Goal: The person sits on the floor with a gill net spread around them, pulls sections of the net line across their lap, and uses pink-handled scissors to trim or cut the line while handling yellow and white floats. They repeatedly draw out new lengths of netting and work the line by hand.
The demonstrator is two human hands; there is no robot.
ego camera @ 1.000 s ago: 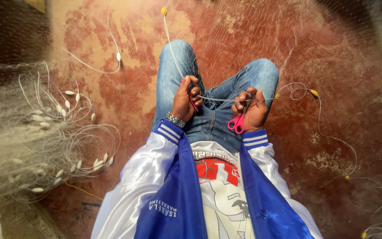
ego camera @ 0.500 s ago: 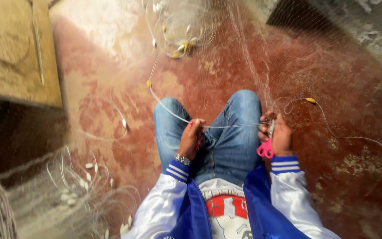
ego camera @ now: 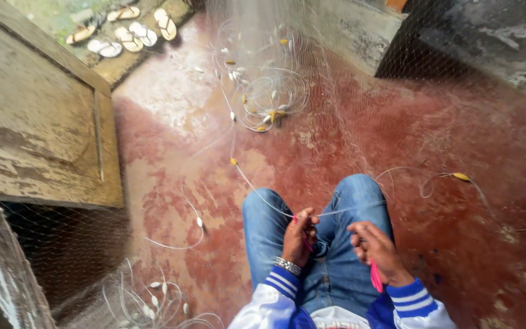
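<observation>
My left hand (ego camera: 298, 236) is over my left knee, fingers pinched on a thin white net cord (ego camera: 257, 192) and a small red tool. My right hand (ego camera: 377, 250) is over my right thigh; it pinches the same stretched cord and holds pink scissors (ego camera: 375, 277), whose handles hang below the palm. The cord runs from my hands up across the floor, past small yellow floats, to a coiled heap of fishing net (ego camera: 266, 97). I sit in blue jeans and a blue and white jacket. A metal watch is on my left wrist.
Fine fishing net hangs at the far left (ego camera: 1, 256), with more coiled cord and white floats (ego camera: 153, 298) on the red worn floor. A weathered wooden door (ego camera: 38, 128) stands at left. Several sandals (ego camera: 129, 30) lie outside. A concrete wall is at right.
The view has tilted up, and more floor and the far net heap have come into sight. My hands have stayed over my knees on the cord. The scissors now hang lower in my right hand.
</observation>
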